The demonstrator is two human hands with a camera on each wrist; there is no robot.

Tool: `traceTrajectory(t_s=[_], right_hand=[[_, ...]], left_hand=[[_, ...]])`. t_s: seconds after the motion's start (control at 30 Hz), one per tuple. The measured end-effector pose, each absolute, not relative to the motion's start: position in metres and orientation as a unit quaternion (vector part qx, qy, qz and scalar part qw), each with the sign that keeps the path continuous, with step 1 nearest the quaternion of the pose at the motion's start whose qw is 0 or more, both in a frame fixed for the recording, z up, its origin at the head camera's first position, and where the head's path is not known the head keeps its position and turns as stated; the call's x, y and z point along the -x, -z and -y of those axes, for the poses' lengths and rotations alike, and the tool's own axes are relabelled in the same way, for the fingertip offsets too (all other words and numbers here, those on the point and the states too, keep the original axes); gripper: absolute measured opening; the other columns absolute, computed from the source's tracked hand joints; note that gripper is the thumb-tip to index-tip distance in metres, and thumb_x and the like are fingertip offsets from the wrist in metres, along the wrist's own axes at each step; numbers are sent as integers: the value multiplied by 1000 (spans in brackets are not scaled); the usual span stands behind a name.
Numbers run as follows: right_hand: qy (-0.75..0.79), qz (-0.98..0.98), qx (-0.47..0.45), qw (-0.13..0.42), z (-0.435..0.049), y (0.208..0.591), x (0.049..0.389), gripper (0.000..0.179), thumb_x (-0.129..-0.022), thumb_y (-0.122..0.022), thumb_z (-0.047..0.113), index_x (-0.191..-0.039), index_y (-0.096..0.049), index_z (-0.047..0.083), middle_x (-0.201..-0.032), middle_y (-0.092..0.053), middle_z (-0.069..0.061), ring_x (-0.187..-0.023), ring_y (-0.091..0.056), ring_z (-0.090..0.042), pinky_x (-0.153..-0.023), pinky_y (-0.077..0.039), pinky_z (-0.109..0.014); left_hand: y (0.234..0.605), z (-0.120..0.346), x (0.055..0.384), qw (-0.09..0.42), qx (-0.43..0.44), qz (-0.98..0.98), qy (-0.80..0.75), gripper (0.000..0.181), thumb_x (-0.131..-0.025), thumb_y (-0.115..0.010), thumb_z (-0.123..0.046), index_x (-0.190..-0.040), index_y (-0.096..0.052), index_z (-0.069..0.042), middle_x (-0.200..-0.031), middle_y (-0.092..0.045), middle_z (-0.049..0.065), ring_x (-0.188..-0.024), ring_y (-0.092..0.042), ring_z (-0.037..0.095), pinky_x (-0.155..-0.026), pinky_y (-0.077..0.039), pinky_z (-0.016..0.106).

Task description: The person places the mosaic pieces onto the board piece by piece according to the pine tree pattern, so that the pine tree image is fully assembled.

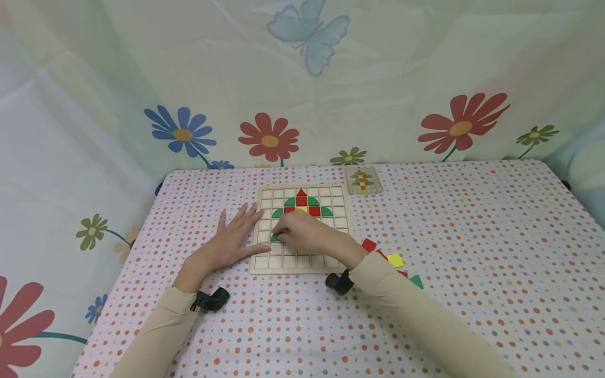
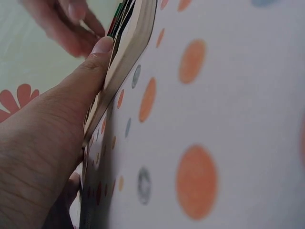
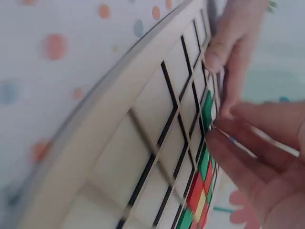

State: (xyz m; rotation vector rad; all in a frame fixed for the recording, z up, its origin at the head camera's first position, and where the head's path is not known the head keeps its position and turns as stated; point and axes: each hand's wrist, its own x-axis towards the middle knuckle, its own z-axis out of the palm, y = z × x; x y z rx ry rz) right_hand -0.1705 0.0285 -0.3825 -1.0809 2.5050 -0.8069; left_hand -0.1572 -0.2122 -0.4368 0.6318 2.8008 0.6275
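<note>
A pale wooden grid board (image 1: 262,262) lies on the table, with red, green and yellow tiles set in a stepped pattern on its upper half. My right hand (image 1: 302,231) is over the board's middle, fingers curled down in a pinch at a green tile (image 1: 275,238) left of centre. The fingertips partly hide that tile. In the right wrist view, a green tile (image 3: 207,109) shows beside the fingertips. My left hand (image 1: 231,241) rests at the board's left edge with fingers spread; its thumb (image 2: 102,47) lies on the rim.
A small pattern card (image 1: 364,180) lies behind the board to the right, showing a tree-like figure. Loose tiles, among them a red square (image 1: 369,245), a yellow square (image 1: 395,260) and a green piece (image 1: 417,281), lie by the right forearm. A dotted cloth covers the table.
</note>
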Motion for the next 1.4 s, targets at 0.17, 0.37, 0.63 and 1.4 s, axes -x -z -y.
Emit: traceTrajectory(t_s=[0.17, 0.37, 0.63, 1.4], right_hand=[[331, -858, 354, 167, -71, 375, 158, 25, -98, -68, -2, -122, -75, -1, -120, -75, -11, -109, -72, -23, -94, -59, -33], [322, -895, 273, 146, -137, 374, 140, 17, -93, -77, 1, -109, -79, 4, -107, -75, -5, -98, -68, -21, -82, -60, -38], [304, -925, 201, 104, -200, 387, 127, 18, -88, -82, 0, -104, -79, 5, -102, -71, -4, -93, -65, -22, -83, -62, -43], [210, -941, 138, 228, -163, 370, 164, 18, -80, -87, -6, -87, -72, 2, -85, -68, -6, -78, -61, -20, -72, -56, -33]], left_hand=[[438, 211, 158, 101, -208, -952, -202, 98, -96, -69, -60, -169, -22, -15, -176, -10, 9, -162, 1, 31, -123, 12, 67], [442, 211, 157, 103, -209, -951, -205, 99, -95, -68, -61, -169, -21, -14, -176, -10, 9, -162, 1, 31, -123, 13, 66], [444, 214, 156, 99, -215, -950, -203, 98, -96, -68, -60, -169, -21, -14, -176, -9, 8, -162, 1, 32, -123, 13, 66], [442, 213, 159, 97, -217, -950, -204, 99, -95, -67, -62, -169, -21, -14, -176, -10, 8, -162, 1, 31, -123, 11, 67]])
